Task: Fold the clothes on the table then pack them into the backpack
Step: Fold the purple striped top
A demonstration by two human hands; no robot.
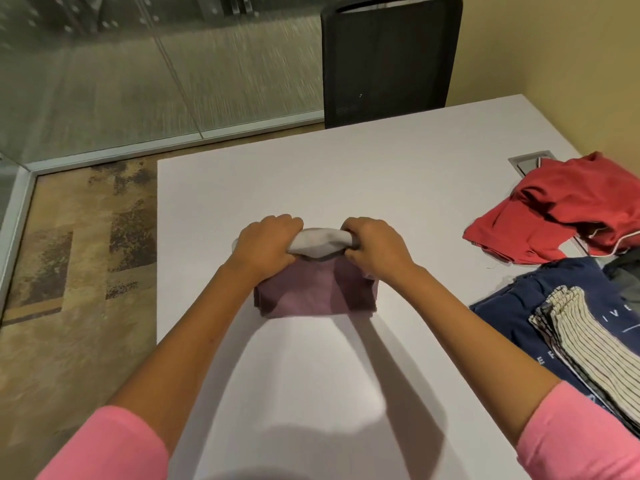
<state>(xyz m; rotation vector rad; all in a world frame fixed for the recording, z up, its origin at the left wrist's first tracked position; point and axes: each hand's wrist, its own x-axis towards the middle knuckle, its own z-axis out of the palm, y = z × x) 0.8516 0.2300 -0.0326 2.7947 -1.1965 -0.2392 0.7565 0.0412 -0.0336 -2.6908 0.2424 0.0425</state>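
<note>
A mauve folded garment lies in the middle of the white table. Its far edge is rolled up, showing a pale grey inner side. My left hand grips the left end of that roll and my right hand grips the right end, fingers curled round it. A crumpled red garment lies at the right edge of the table. Nearer me on the right, a striped garment rests on a navy printed shirt. No backpack is in view.
A black chair stands behind the far edge of the table. A grey cable hatch sits in the tabletop by the red garment. A dark grey cloth shows at the right edge. Patterned carpet and a glass wall lie to the left.
</note>
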